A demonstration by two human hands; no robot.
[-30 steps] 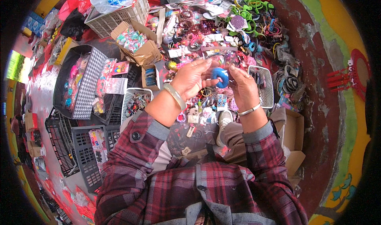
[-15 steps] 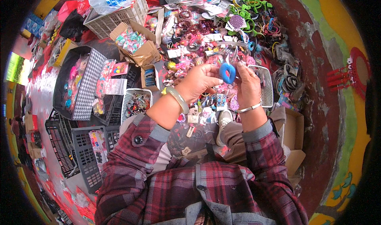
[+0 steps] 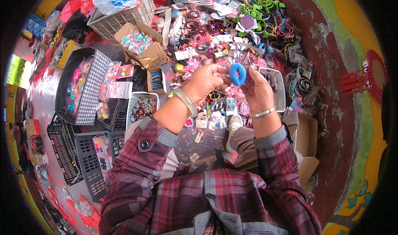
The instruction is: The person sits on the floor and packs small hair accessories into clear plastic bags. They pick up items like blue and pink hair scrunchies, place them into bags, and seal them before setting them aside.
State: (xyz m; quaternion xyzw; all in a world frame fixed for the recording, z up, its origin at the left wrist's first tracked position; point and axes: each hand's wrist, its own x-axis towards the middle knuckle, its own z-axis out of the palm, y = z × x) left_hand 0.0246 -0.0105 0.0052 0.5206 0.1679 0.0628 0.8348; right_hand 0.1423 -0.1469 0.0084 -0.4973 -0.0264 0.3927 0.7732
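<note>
A fluffy blue ring-shaped hair tie (image 3: 237, 74) is held up between my two hands, above a heap of hair accessories. My left hand (image 3: 208, 80), with a pale bangle at its wrist, has its fingers curled in at the hair tie's left edge. On the other side, my right hand (image 3: 258, 90) wears a silver bangle. Its fingers bend behind the ring's lower right edge, and its thumb points up beside it. The exact grip of the fingertips is partly hidden by the ring.
A white basket of small accessories (image 3: 143, 109) stands left of my hands, another white basket (image 3: 278, 94) right. Further left are a cardboard box of packets (image 3: 152, 60), a houndstooth-patterned box (image 3: 89, 94) and black crates (image 3: 92, 162). Green headbands (image 3: 262, 4) lie at the far right.
The hair tie has turned, so its ring shows more openly. My right hand has shifted slightly lower, with its thumb lifted. My left fingers have drawn in closer together.
</note>
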